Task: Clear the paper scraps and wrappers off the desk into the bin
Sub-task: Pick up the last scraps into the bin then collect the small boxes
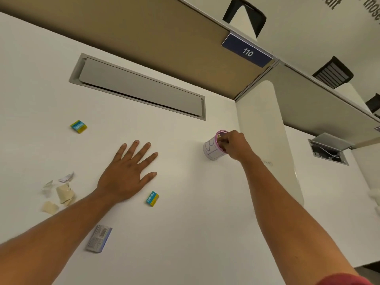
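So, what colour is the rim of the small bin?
Pink, on the bin under the right hand, head view.

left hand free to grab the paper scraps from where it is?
Probably yes. The left hand lies flat and open on the desk, holding nothing, and the paper scraps lie just to its left with bare desk between them. The right hand is busy at the small bin.

Smooth, matt white desk [185,202] all the way across, with a brushed grey metal-looking cable flap [139,87] set near its far edge. Torn paper scraps [59,192] by the left edge look creased and dull. The two small boxes [152,198] are printed card, and the flat wrapper [99,239] near the front edge shows a slight sheen. The little bin [213,147] seems paper-wrapped, with a pink rim.
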The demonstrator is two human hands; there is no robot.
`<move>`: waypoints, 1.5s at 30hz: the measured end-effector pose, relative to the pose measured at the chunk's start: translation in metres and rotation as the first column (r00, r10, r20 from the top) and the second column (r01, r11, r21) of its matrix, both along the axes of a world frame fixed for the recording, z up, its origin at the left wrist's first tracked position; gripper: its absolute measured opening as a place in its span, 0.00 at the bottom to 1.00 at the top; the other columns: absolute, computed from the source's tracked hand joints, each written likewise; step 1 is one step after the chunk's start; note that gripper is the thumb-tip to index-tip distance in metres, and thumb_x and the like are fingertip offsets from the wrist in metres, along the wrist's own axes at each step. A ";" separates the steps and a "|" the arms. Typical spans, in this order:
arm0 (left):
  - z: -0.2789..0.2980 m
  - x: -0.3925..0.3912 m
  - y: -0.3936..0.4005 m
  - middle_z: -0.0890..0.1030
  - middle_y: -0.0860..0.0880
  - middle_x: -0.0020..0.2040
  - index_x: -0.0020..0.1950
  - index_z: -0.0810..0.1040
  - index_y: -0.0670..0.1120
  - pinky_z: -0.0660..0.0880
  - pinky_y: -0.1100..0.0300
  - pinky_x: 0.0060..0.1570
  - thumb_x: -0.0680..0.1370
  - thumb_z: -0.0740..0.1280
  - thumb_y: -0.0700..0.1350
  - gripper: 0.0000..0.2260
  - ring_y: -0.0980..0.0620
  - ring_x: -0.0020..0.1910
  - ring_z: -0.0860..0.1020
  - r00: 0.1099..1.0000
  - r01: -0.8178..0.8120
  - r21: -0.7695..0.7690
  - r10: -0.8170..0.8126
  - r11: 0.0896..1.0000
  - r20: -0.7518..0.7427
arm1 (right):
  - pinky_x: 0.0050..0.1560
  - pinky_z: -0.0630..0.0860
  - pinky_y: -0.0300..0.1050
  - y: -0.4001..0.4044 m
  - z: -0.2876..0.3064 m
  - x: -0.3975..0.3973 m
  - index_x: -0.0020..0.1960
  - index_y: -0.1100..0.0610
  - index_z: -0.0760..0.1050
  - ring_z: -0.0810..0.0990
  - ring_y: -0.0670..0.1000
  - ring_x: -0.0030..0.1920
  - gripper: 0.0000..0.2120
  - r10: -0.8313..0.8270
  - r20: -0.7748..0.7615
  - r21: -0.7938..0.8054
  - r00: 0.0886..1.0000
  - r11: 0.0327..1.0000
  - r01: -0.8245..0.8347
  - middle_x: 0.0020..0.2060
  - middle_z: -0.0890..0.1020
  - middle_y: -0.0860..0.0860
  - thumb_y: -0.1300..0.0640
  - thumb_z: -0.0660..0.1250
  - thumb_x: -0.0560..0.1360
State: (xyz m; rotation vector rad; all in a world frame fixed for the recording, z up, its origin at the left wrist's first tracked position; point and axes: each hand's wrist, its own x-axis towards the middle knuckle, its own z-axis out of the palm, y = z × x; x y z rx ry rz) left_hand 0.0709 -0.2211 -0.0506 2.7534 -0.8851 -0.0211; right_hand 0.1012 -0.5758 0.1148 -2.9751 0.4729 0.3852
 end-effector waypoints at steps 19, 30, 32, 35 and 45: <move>-0.013 0.003 -0.002 0.51 0.53 0.86 0.84 0.49 0.60 0.49 0.41 0.82 0.83 0.46 0.68 0.30 0.46 0.85 0.48 0.996 -0.001 -0.009 0.002 1.000 0.089 | 0.41 0.75 0.45 0.002 -0.009 0.008 0.55 0.61 0.83 0.80 0.59 0.41 0.10 -0.088 0.004 -0.138 0.996 0.987 0.088 0.46 0.84 0.59 0.59 0.68 0.78; -0.008 0.000 0.001 0.52 0.53 0.86 0.84 0.51 0.60 0.49 0.42 0.82 0.83 0.46 0.68 0.30 0.46 0.85 0.49 0.997 -0.008 -0.007 0.009 1.000 0.073 | 0.47 0.76 0.45 0.010 -0.003 0.018 0.61 0.59 0.82 0.83 0.62 0.54 0.13 0.041 -0.125 -0.152 0.991 0.987 -0.060 0.56 0.82 0.60 0.61 0.66 0.78; -0.003 0.001 0.001 0.53 0.53 0.86 0.84 0.53 0.60 0.49 0.42 0.82 0.84 0.46 0.68 0.30 0.45 0.85 0.50 0.998 -0.002 -0.001 0.002 1.000 0.055 | 0.46 0.76 0.45 0.007 0.004 0.017 0.59 0.57 0.84 0.83 0.61 0.52 0.13 0.070 -0.122 -0.121 0.990 0.989 -0.085 0.55 0.84 0.59 0.61 0.65 0.79; 0.007 -0.002 0.002 0.54 0.52 0.86 0.84 0.55 0.59 0.49 0.41 0.82 0.84 0.45 0.67 0.29 0.44 0.85 0.51 1.000 0.012 0.018 -0.012 1.000 0.005 | 0.47 0.76 0.46 0.009 0.010 0.008 0.60 0.56 0.84 0.81 0.60 0.50 0.13 0.090 -0.144 -0.124 0.985 0.986 -0.108 0.55 0.85 0.58 0.62 0.64 0.80; 0.091 0.007 0.058 0.71 0.53 0.79 0.78 0.71 0.50 0.61 0.63 0.78 0.86 0.63 0.47 0.20 0.59 0.77 0.67 0.850 -0.262 -0.608 -0.119 0.749 -0.513 | 0.49 0.75 0.45 0.029 0.013 -0.008 0.47 0.60 0.85 0.84 0.63 0.50 0.04 -0.040 0.249 0.008 0.968 0.999 0.039 0.46 0.87 0.60 0.61 0.72 0.73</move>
